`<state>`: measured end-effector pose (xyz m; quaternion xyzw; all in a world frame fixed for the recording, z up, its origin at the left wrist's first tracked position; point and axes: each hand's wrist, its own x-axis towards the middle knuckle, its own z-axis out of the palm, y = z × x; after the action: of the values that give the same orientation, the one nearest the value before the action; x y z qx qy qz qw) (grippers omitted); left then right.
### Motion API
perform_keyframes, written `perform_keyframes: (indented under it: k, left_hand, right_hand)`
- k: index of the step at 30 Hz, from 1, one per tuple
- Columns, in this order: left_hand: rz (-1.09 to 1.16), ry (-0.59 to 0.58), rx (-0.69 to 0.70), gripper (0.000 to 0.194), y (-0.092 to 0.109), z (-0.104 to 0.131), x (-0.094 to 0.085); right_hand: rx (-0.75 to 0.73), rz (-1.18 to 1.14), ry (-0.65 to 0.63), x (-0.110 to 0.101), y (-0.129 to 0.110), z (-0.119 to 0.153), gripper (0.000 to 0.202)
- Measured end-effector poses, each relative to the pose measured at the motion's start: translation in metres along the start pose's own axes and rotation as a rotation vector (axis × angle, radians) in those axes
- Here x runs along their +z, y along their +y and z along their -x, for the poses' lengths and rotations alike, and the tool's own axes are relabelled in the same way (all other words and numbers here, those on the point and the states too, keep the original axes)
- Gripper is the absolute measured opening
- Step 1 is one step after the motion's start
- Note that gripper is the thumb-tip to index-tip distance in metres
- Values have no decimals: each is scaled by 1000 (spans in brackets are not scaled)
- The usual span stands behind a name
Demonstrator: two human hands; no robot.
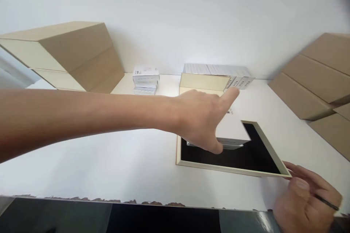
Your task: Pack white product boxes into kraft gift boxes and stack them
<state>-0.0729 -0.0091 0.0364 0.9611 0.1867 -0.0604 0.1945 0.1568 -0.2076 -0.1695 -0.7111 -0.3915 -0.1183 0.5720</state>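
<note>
My left hand (201,120) reaches in from the left over an open cream-edged box (232,170) with a black inside. It grips white cartons (232,127), with the thumb on the near side; the other fingers are partly hidden. The cartons, two layers deep, are over the black inside; I cannot tell if they touch its bottom. My right hand (308,196), with a dark band on it, grips the box's near right corner, fingers behind the wall and thumb in front. A cream panel (203,82) stands at the box's far side.
Behind the panel stands a row of white cartons (240,82). A small stack of white cartons (146,76) sits by the wall. Large brown boxes are piled left (82,54) and right (306,83). The white table's front edge (153,202) is chipped.
</note>
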Motion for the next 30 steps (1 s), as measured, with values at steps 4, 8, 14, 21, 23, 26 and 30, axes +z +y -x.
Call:
perform_keyframes:
  k: [4, 8, 14, 21, 23, 26, 30]
  left_hand:
    - [23, -98, -56, 79, 1, -12, 6]
    - [-61, 9, -252, 95, 0, 0, -13]
    - [-25, 65, -404, 96, 6, 3, -17]
    - [64, -60, -375, 66, 11, -14, 14]
    - [89, -103, -384, 60, 13, -18, 18]
    - [70, -149, -408, 54, 14, -24, 22]
    - [55, -153, -437, 54, 10, -25, 29]
  right_hand:
    - [-33, 11, 62, 3, -7, 8, 38]
    - [-16, 24, 19, 2, -13, 7, 47]
    - [-8, -14, 27, 1, -8, 8, 44]
    - [-2, -15, 17, -1, -10, 4, 41]
    - [42, -10, -10, -2, -13, 3, 40]
    - [75, 17, -46, -5, -16, 3, 39]
    - [121, 110, -29, -6, -20, 10, 35]
